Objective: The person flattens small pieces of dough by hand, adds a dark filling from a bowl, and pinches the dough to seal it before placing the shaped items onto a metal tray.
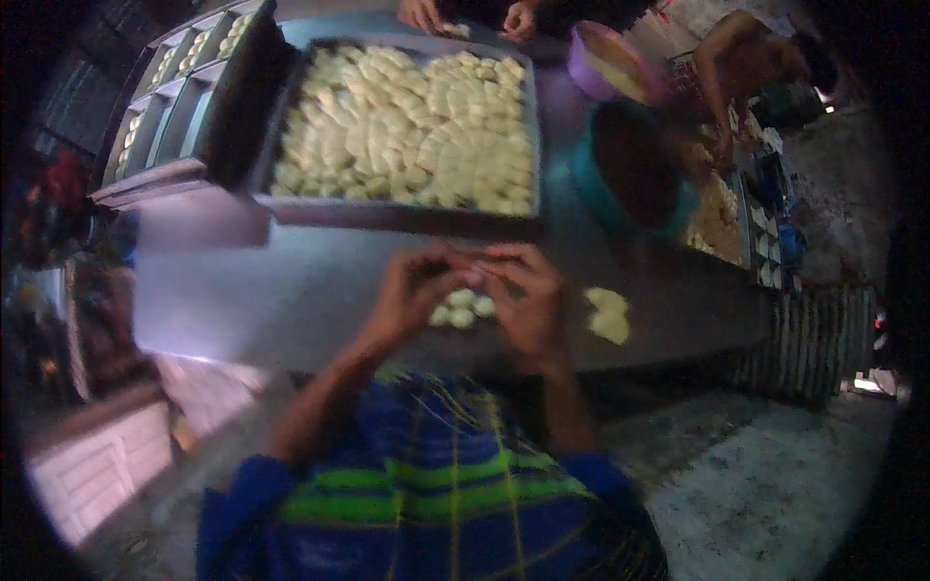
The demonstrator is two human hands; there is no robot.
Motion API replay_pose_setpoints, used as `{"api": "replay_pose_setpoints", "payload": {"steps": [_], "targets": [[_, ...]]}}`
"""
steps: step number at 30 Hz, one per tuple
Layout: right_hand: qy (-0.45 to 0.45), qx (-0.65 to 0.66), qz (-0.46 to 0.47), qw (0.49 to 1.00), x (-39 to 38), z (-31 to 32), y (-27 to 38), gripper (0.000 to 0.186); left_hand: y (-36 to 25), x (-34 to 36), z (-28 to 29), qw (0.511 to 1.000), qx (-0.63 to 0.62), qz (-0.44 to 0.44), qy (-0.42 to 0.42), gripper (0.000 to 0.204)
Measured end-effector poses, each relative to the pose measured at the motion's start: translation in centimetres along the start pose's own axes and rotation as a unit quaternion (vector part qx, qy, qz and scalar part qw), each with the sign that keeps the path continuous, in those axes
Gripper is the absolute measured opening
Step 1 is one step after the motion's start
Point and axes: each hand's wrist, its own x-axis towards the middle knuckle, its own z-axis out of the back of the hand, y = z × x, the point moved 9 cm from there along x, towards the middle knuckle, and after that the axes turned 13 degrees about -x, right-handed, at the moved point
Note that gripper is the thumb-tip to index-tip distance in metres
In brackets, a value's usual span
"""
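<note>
My left hand and my right hand meet over the near part of the metal table, fingers bent and fingertips pressed together. Whatever sits between them is blurred and mostly covered by the fingers. Just below, several small pale dough balls lie in a cluster on the tabletop, partly framed by my wrists. To the right of my right hand rest flattened yellowish pieces of dough. Beyond my hands stands a large tray packed with rows of pale dough pieces.
At the far left stands a divided rack with dough pieces in some compartments. A teal tub and a purple basin stand right of the tray. Across the table are another person's hands; a co-worker bends at the right.
</note>
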Motion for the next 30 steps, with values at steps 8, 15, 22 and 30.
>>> {"api": "replay_pose_setpoints", "payload": {"steps": [8,15,22,30], "targets": [[0.12,0.134,-0.185,0.966,-1.3,-1.9,-4.9,0.015,2.8,0.8,-0.6,0.995,-0.095,0.021,-0.026,0.036],[0.146,0.213,-0.219,0.941,-4.3,-3.3,-7.7,0.042,6.4,-0.2,-2.3,0.973,-0.197,0.121,0.01,0.062],[0.195,0.212,-0.257,0.922,-8.3,-4.3,-11.6,0.049,8.0,-0.9,-3.3,0.98,-0.137,0.136,0.048,0.065],[0.31,-0.058,-0.008,0.949,-12.0,-6.7,-10.7,0.03,9.7,-0.3,-0.3,0.847,0.489,-0.102,0.184,0.051]]}}
